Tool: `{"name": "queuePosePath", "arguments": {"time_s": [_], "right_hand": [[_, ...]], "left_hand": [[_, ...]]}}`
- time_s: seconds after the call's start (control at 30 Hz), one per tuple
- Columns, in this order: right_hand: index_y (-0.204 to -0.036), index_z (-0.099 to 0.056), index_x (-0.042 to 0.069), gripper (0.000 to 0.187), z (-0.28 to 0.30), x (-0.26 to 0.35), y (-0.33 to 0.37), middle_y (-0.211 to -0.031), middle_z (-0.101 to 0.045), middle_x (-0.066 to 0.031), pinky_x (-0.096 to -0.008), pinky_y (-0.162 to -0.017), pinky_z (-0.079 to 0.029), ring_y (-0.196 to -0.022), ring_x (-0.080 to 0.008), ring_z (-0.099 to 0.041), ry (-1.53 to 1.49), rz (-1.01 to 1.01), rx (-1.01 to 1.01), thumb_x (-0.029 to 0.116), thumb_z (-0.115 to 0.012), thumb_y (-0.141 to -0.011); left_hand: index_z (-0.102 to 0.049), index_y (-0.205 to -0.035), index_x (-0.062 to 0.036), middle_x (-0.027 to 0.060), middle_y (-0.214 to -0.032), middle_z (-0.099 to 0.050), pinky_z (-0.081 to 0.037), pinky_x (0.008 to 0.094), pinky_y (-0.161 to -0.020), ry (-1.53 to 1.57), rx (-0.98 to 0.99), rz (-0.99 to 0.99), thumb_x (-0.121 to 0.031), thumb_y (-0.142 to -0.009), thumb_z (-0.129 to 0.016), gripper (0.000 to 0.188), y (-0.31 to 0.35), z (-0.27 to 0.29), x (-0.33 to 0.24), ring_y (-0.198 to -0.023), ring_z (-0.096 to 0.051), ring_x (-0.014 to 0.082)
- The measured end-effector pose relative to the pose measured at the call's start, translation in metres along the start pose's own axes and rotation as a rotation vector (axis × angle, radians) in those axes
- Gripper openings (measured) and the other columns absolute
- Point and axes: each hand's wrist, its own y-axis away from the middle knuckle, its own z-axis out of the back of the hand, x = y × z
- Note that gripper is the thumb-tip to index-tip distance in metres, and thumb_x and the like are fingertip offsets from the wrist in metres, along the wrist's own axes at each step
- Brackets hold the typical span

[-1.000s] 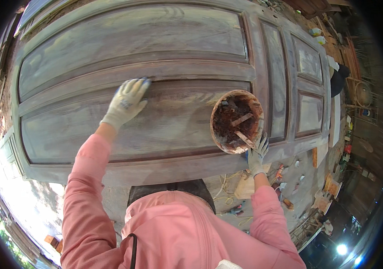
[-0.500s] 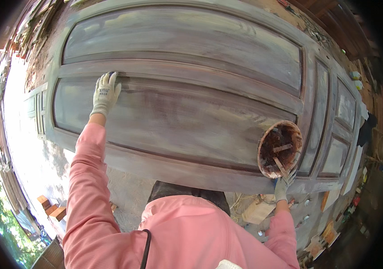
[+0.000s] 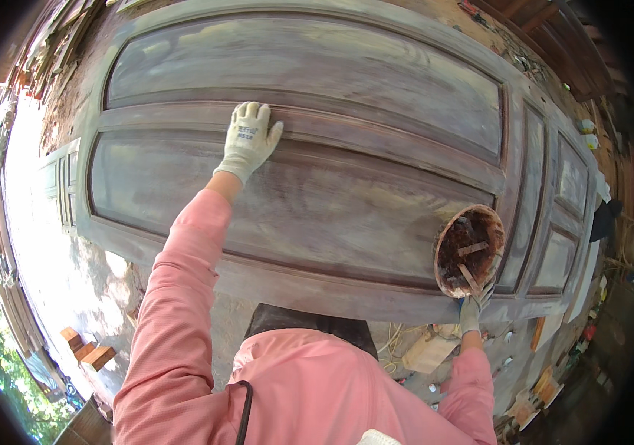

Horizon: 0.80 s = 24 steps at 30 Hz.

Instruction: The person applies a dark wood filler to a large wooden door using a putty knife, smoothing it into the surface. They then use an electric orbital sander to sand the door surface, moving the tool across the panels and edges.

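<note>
We see our left hand (image 3: 248, 137) out over the big panelled door (image 3: 332, 215), which lies face up, raised from the ground, so that we can lean across its width. The glove sits on the long middle rail between two panels, fingers together and bent down toward the wood, thumb apart. We cannot tell whether the palm covers anything, so the state of that grip is unknown.

Our right hand (image 3: 472, 308) is closed on the near side of a stained bowl (image 3: 482, 216), at the door's near edge, toward the right. The bowl leans with its mouth toward us, probably so that its contents are easy to see and reach; holding it there also leaves the middle of the door free for the left arm. Two flat sticks (image 3: 472, 248) lie inside, against the dark reddish residue.

On the ground below us are a wooden block (image 3: 429, 350) and a yellow cord (image 3: 391, 341).
</note>
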Motion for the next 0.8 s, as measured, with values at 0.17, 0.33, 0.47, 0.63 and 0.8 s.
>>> {"name": "queuePosePath", "arguments": {"time_s": [0.17, 0.33, 0.47, 0.63, 0.8], "right_hand": [[-0.166, -0.006, 0.009, 0.098, 0.002, 0.004, 0.000, -0.171, -0.004, -0.0211, -0.0568, -0.126, -0.012, -0.157, -0.0433, -0.007, 0.001, -0.009, 0.004, 0.018, -0.068, -0.091], [-0.166, -0.006, 0.008, 0.097, 0.006, 0.010, -0.005, -0.171, -0.004, -0.0210, -0.0569, -0.125, -0.012, -0.157, -0.0434, -0.007, -0.007, -0.010, 0.001, 0.018, -0.067, -0.091], [-0.166, -0.006, 0.008, 0.097, 0.004, 0.008, -0.001, -0.171, -0.004, -0.0210, -0.0569, -0.125, -0.012, -0.157, -0.0435, -0.007, -0.004, -0.014, -0.007, 0.019, -0.067, -0.091], [-0.166, -0.006, 0.008, 0.097, 0.001, 0.007, 0.005, -0.171, -0.004, -0.0209, -0.0569, -0.125, -0.012, -0.157, -0.0436, -0.007, -0.005, -0.011, -0.021, 0.019, -0.067, -0.091], [-0.166, -0.008, 0.008, 0.095, 0.034, 0.045, -0.003, -0.171, -0.005, -0.0205, -0.0581, -0.125, -0.011, -0.156, -0.0447, -0.009, -0.023, -0.049, 0.104, 0.025, -0.066, -0.093]], "left_hand": [[-0.057, -0.133, 0.0011, 0.0193, -0.128, -0.056, -0.041, 0.0499, -0.111, 0.104, -0.008, -0.138, -0.029, -0.094, -0.066, 0.050, -0.008, -0.005, -0.062, -0.127, -0.049, 0.0395], [-0.056, -0.133, 0.0007, 0.0183, -0.128, -0.055, -0.039, 0.0518, -0.112, 0.209, 0.035, -0.282, -0.030, -0.095, -0.063, 0.050, -0.020, -0.018, -0.131, -0.126, -0.049, 0.0393], [-0.054, -0.139, -0.0001, 0.0187, -0.138, -0.052, -0.033, 0.0513, -0.118, 0.188, 0.186, -0.344, -0.034, -0.097, -0.059, 0.053, -0.033, -0.021, -0.186, -0.132, -0.046, 0.0389], [-0.050, -0.148, -0.0075, 0.0169, -0.155, -0.045, -0.023, 0.0521, -0.125, 0.381, 0.208, -0.539, -0.035, -0.099, -0.057, 0.057, -0.011, -0.044, -0.230, -0.147, -0.036, 0.0366], [-0.051, -0.149, -0.0100, 0.0124, -0.159, -0.043, -0.016, 0.0545, -0.128, 0.338, 0.201, -0.549, -0.035, -0.098, -0.058, 0.057, 0.057, -0.029, -0.239, -0.153, -0.030, 0.0328]]}}
